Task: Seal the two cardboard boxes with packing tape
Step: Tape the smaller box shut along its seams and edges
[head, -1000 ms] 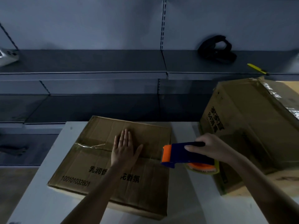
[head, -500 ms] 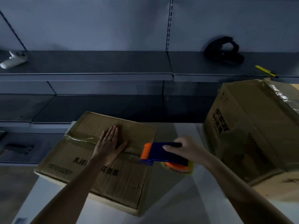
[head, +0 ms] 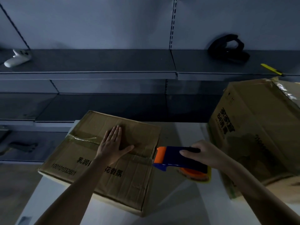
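A flat cardboard box (head: 133, 184) lies on the white table (head: 172, 207), turned at an angle, with clear tape along the left part of its top seam. My left hand (head: 112, 144) presses flat on the box top, fingers straight. My right hand (head: 203, 153) grips a blue and orange tape dispenser (head: 178, 159), whose orange front end sits at the box's right edge, at the seam. A second, taller cardboard box (head: 253, 132) stands at the right, behind my right hand, with shiny tape on its top edge.
Dark metal shelves (head: 90, 73) run behind the table. On the upper shelf lie a white controller (head: 17, 58) at left, a black strap-like object (head: 227, 49) and a yellow cutter (head: 271, 69) at right. The table's left edge is close to the flat box.
The flat box has turned so its right side comes nearer under my left hand. My right hand has brought the tape dispenser's front end up against the box's right edge.
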`<state>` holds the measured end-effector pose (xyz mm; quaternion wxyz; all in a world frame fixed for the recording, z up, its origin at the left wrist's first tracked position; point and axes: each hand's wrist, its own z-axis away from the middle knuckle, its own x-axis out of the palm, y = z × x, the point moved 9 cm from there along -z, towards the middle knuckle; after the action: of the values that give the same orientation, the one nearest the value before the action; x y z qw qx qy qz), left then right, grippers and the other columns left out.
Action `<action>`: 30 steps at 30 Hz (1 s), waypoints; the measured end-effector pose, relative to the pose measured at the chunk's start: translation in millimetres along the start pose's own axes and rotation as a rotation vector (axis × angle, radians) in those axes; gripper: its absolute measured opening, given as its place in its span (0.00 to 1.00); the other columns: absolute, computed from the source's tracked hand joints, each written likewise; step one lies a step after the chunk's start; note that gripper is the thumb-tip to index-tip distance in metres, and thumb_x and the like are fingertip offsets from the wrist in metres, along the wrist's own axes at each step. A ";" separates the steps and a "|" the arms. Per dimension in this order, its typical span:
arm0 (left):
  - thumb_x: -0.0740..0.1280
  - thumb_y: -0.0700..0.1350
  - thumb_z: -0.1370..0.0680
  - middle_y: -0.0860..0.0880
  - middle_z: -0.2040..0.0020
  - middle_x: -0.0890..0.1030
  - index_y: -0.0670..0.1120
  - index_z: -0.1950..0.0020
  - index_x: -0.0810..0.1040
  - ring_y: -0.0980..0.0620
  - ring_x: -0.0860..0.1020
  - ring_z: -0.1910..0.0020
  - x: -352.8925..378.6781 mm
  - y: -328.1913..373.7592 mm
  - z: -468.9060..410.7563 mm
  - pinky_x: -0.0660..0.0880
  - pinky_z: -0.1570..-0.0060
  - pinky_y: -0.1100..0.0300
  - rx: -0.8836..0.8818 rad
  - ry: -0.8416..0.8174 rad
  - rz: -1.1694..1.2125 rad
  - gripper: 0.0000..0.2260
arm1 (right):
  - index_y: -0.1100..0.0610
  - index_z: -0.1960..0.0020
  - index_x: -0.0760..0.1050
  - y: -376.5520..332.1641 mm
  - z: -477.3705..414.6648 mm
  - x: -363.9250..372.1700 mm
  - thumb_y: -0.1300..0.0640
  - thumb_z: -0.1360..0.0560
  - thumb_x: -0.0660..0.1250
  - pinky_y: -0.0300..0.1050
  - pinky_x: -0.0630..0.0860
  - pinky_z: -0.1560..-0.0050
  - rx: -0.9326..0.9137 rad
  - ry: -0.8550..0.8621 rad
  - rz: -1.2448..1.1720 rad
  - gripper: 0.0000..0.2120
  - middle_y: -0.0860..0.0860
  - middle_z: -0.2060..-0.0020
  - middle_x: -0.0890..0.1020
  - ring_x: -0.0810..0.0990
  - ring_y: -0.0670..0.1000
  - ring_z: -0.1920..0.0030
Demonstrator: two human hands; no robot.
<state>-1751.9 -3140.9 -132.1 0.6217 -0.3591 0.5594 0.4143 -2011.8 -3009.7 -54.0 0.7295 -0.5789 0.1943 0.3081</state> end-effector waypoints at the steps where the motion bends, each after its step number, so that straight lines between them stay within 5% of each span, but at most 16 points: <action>1: 0.24 0.78 0.43 0.47 0.23 0.39 0.42 0.25 0.37 0.55 0.37 0.26 0.1 0.1 0.7 0.36 0.27 0.56 -0.001 -0.001 -0.001 0.56 | 0.57 0.71 0.73 0.5 1.9 -2.0 0.45 0.27 0.67 0.32 0.62 0.75 -0.002 -0.003 0.009 0.19 0.46 0.79 0.72 0.70 0.41 0.79; 6: 0.24 0.78 0.44 0.47 0.23 0.41 0.41 0.24 0.39 0.54 0.39 0.25 1.4 1.0 0.0 0.37 0.26 0.56 -0.018 0.002 -0.003 0.58 | 0.58 0.70 0.72 19.4 17.0 -23.0 0.39 0.33 0.65 0.36 0.61 0.74 0.044 0.019 -0.019 0.22 0.52 0.77 0.71 0.71 0.48 0.75; 10: 0.26 0.78 0.43 0.47 0.23 0.40 0.40 0.25 0.38 0.53 0.39 0.25 0.9 3.2 -1.3 0.37 0.27 0.54 -0.023 -0.021 -0.036 0.58 | 0.58 0.69 0.73 27.5 11.8 -10.7 0.41 0.29 0.67 0.38 0.62 0.72 0.046 0.030 0.091 0.22 0.52 0.75 0.73 0.72 0.47 0.74; 13: 0.39 0.72 0.30 0.44 0.23 0.43 0.39 0.24 0.39 0.50 0.40 0.24 -0.1 8.3 -0.6 0.35 0.27 0.51 0.002 -0.056 -0.070 0.46 | 0.57 0.71 0.70 33.4 7.9 -5.8 0.42 0.28 0.68 0.37 0.61 0.73 0.074 0.033 0.089 0.22 0.49 0.77 0.71 0.69 0.43 0.77; 16: 0.42 0.62 0.22 0.42 0.23 0.49 0.38 0.24 0.46 0.46 0.46 0.24 -5.1 29.3 1.5 0.38 0.28 0.52 0.103 0.041 -0.070 0.35 | 0.54 0.73 0.70 32.9 5.8 -2.4 0.43 0.28 0.68 0.36 0.62 0.73 0.089 0.034 0.079 0.21 0.46 0.79 0.71 0.69 0.40 0.80; 19: 0.42 0.52 0.18 0.42 0.23 0.44 0.39 0.24 0.43 0.47 0.44 0.24 5.7 53.8 6.6 0.39 0.28 0.55 0.132 -0.061 -0.023 0.26 | 0.55 0.70 0.72 32.7 3.7 1.1 0.43 0.28 0.68 0.35 0.64 0.72 0.103 0.026 0.091 0.20 0.47 0.77 0.73 0.71 0.40 0.78; 21: 0.31 0.60 0.25 0.42 0.24 0.43 0.37 0.24 0.44 0.46 0.45 0.24 6.1 71.9 10.2 0.39 0.28 0.55 0.145 -0.064 0.028 0.36 | 0.56 0.69 0.73 33.1 3.0 2.0 0.42 0.28 0.67 0.36 0.64 0.72 0.120 0.039 0.104 0.20 0.48 0.75 0.74 0.72 0.43 0.75; 25: 0.23 0.64 0.28 0.38 0.27 0.61 0.33 0.29 0.61 0.44 0.63 0.28 -2.3 106.7 15.8 0.51 0.30 0.51 0.198 0.065 0.015 0.49 | 0.55 0.68 0.74 30.6 1.7 6.8 0.43 0.27 0.67 0.33 0.65 0.73 0.143 0.048 0.137 0.18 0.47 0.74 0.75 0.73 0.42 0.74; 28: 0.14 0.67 0.42 0.43 0.23 0.44 0.38 0.24 0.44 0.48 0.44 0.24 0.5 112.2 23.6 0.32 0.32 0.57 0.184 0.006 0.020 0.56 | 0.56 0.67 0.74 31.0 -3.2 11.4 0.42 0.27 0.67 0.34 0.65 0.73 0.183 0.046 0.146 0.19 0.48 0.74 0.75 0.73 0.43 0.74; 30: 0.13 0.68 0.45 0.43 0.23 0.43 0.39 0.24 0.42 0.48 0.41 0.24 -1.3 113.1 24.4 0.30 0.33 0.57 0.192 0.001 -0.009 0.58 | 0.55 0.68 0.73 30.6 -8.0 16.0 0.42 0.27 0.67 0.33 0.64 0.73 0.215 0.041 0.151 0.18 0.47 0.74 0.75 0.73 0.42 0.74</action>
<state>-1846.0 -3073.7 -126.0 0.6548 -0.3005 0.5952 0.3559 -2020.1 -3009.5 -88.5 0.7580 -0.4873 0.2842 0.3275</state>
